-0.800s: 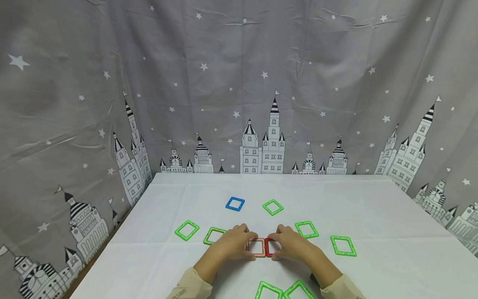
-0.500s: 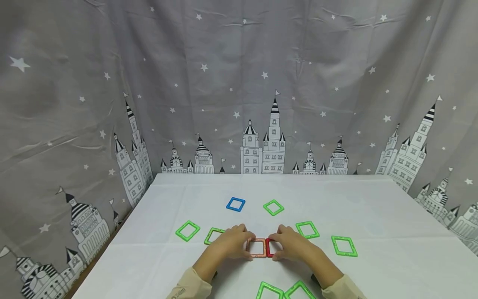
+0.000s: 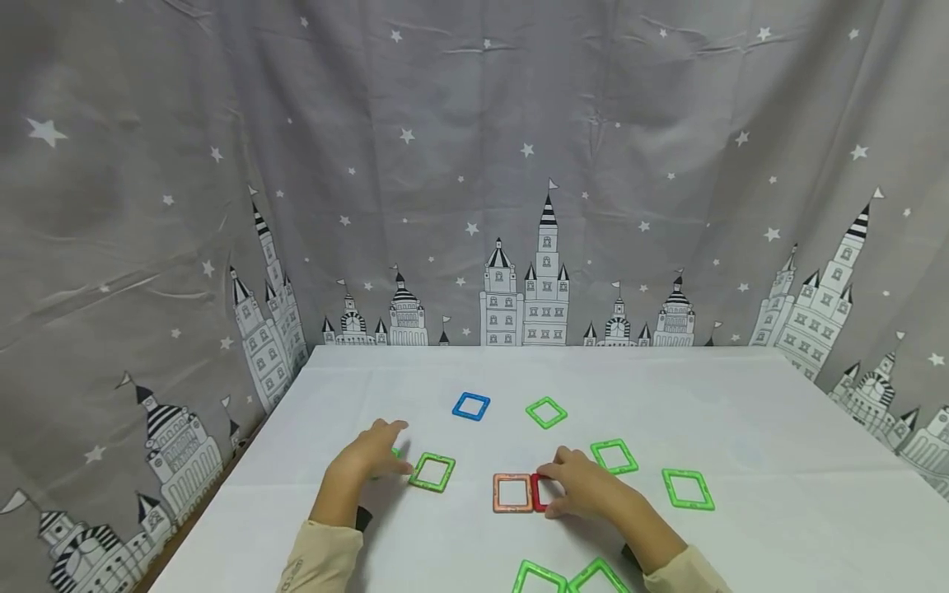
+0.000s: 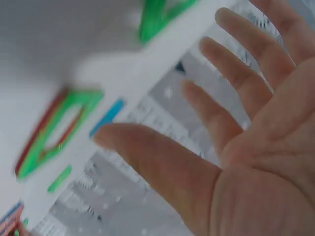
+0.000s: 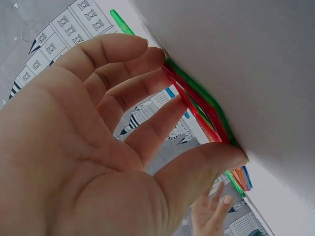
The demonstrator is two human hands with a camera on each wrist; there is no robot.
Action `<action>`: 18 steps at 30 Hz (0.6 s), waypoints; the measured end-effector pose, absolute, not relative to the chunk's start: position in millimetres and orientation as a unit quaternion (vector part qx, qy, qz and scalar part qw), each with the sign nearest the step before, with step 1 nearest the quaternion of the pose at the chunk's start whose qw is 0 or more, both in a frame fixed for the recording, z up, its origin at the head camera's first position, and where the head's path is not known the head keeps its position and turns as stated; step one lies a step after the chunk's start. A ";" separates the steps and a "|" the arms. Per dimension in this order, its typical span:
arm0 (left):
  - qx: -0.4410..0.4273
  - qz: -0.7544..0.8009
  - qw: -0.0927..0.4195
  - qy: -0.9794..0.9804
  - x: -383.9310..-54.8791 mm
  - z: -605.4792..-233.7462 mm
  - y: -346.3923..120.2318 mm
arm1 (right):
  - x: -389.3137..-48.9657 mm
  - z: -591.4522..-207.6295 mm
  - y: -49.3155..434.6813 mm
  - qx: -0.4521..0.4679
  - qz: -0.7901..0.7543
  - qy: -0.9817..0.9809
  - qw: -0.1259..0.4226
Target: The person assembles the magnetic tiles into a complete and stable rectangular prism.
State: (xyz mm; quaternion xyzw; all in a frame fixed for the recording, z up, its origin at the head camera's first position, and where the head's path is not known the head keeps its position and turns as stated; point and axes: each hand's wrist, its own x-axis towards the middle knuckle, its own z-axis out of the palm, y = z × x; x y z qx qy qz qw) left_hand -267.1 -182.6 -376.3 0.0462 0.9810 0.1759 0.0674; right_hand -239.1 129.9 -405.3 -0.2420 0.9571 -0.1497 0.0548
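My right hand (image 3: 589,486) grips a red square magnetic tile (image 3: 535,492) by its near and far edges, thumb on the near side. In the right wrist view a green layer (image 5: 202,94) lies under the red one. An orange square tile (image 3: 513,510) lies flat against the red tile's left side. My left hand (image 3: 362,457) is over the table to the left, fingers spread and holding nothing. It partly covers one green tile (image 3: 397,452). Just right of its thumb lies another green tile (image 3: 448,473), with a red underside (image 4: 40,130) in the left wrist view.
A blue tile (image 3: 470,396) and a green tile (image 3: 547,425) lie farther back. Two green tiles (image 3: 614,442) (image 3: 688,506) are to the right. Two more green tiles (image 3: 541,568) (image 3: 596,565) touch at the front edge. A grey castle-print curtain (image 3: 474,165) hangs behind the white table (image 3: 356,379).
My left hand has let go of the orange tile and moved left, uncovering the nearer green tile. My right hand stays on the red tile.
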 end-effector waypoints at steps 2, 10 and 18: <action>0.027 0.174 0.078 0.981 -268.4 -380.5 -190.3 | -238.5 -406.2 130.2 -0.241 -0.150 0.957 0.059; 0.003 0.152 0.063 0.986 -271.5 -392.5 -206.2 | -237.4 -407.3 131.8 -0.241 -0.155 0.956 0.061; 0.008 0.145 0.059 0.988 -272.7 -392.9 -212.5 | -240.6 -407.5 129.6 -0.242 -0.157 0.955 0.065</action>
